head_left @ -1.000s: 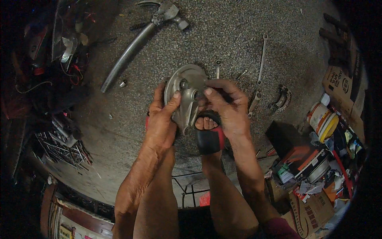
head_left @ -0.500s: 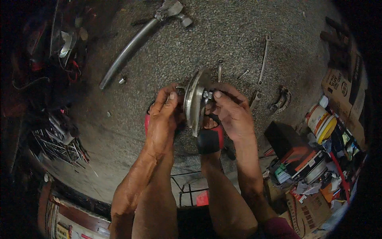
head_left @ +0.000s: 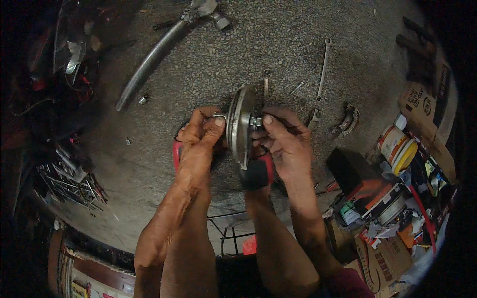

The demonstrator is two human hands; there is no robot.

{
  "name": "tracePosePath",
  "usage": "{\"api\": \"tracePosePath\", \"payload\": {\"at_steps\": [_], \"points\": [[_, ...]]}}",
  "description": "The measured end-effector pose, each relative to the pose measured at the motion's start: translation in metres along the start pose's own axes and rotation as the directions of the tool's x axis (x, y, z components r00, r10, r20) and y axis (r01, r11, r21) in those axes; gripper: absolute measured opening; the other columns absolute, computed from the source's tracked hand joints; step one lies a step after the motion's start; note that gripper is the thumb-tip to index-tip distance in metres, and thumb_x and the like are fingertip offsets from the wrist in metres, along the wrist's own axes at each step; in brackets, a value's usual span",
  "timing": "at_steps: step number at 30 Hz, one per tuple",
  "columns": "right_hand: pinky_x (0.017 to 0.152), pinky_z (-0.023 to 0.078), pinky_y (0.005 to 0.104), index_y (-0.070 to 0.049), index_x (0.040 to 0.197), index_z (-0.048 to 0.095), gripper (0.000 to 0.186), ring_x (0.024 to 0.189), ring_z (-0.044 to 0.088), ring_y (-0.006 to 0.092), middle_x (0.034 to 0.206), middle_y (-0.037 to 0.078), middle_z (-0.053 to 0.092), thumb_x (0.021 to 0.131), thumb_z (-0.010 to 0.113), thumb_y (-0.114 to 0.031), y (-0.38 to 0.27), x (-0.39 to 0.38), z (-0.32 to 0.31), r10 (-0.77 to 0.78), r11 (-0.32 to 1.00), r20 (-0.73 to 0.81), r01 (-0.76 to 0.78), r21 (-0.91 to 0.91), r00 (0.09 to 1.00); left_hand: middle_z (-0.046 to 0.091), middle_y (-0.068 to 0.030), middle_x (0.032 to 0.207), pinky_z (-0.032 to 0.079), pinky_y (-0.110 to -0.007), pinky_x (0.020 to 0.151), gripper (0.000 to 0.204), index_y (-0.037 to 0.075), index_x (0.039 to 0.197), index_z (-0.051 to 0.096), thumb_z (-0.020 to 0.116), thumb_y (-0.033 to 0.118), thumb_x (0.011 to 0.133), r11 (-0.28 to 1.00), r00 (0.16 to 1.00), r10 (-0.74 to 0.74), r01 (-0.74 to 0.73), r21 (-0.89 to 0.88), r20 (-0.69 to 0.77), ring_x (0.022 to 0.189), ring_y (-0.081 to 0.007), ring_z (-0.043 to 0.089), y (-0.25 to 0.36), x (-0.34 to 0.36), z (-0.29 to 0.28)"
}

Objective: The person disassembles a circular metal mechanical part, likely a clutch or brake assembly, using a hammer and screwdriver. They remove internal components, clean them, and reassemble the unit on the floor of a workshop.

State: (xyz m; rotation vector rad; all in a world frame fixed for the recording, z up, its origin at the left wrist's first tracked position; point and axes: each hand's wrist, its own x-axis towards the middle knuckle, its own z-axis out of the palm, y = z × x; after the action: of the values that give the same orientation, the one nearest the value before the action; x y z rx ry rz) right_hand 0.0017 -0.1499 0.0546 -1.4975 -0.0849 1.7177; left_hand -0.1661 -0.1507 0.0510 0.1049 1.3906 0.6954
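Between my two hands a round metal brake plate [head_left: 242,134] is held on edge, its rim facing up. My left hand [head_left: 196,144] is closed at the left face, thumb and forefinger at a small metal pin [head_left: 219,115] that sticks out there. On the other face, my right hand [head_left: 288,144] has its thumb and fingers closed at a short threaded shaft with a nut [head_left: 256,121]. The right fingertips are partly hidden behind the plate. Below it are my feet in red and black sandals [head_left: 257,175].
Wrenches [head_left: 324,69] and a curved brake shoe [head_left: 345,121] lie on the pebbled floor. A hammer-like tool with a tubular handle [head_left: 149,64] is at far left, a small metal socket [head_left: 143,100] near it. Boxes and a white-and-yellow bucket [head_left: 397,149] crowd the right.
The plate and both hands have shifted slightly left in view, as has the floor. My left thumb now lies closer against the pin. The right-hand hold looks much the same.
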Motion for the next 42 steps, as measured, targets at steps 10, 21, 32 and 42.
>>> {"api": "tracePosePath", "payload": {"at_steps": [10,21,32,42], "points": [[0.056,0.053,0.0245,0.000,0.104,0.067,0.018,0.063,0.066,0.0133,0.083,0.010,0.071,0.090,0.068,-0.012,0.014,-0.004,0.022,-0.172,0.956,-0.012,0.164,-0.244,0.985,0.064,-0.0060,0.102,0.052,-0.033,0.082,0.020,0.009,0.115,0.055,0.054,0.018,0.098,0.993,1.000,0.003,-0.002,-0.115,0.016,0.092,-0.0177,0.062,0.001,0.005,-0.009],[0.065,0.054,0.0236,0.002,0.111,0.066,0.026,0.074,0.066,0.0115,0.088,0.010,0.071,0.090,0.068,-0.013,0.005,-0.006,0.020,-0.149,0.923,0.045,0.155,-0.353,0.988,0.063,-0.0074,0.108,0.049,-0.034,0.088,0.033,0.006,0.124,0.053,0.060,0.017,0.094,0.990,0.999,0.013,-0.006,-0.140,0.048,0.100,-0.0189,0.060,0.002,0.006,-0.010],[0.059,0.055,0.0264,0.003,0.113,0.063,0.027,0.067,0.067,0.0144,0.089,0.011,0.070,0.087,0.068,-0.004,0.005,-0.005,0.018,-0.063,0.991,0.030,0.066,-0.113,0.998,0.064,-0.0074,0.102,0.049,-0.027,0.083,0.055,0.000,0.129,0.047,0.069,0.001,0.079,0.998,0.998,0.050,-0.051,0.028,0.037,0.095,-0.0149,0.062,0.014,-0.003,0.004],[0.063,0.054,0.0237,0.002,0.114,0.064,0.029,0.072,0.065,0.0098,0.091,0.009,0.070,0.085,0.069,0.002,0.024,-0.009,0.052,-0.259,0.914,0.160,0.295,-0.278,0.952,0.063,-0.0042,0.097,0.051,-0.028,0.074,0.049,0.004,0.129,0.049,0.057,0.000,0.081,0.893,0.987,-0.066,0.125,-0.432,0.150,0.082,-0.0134,0.060,-0.005,0.001,-0.026]]}}
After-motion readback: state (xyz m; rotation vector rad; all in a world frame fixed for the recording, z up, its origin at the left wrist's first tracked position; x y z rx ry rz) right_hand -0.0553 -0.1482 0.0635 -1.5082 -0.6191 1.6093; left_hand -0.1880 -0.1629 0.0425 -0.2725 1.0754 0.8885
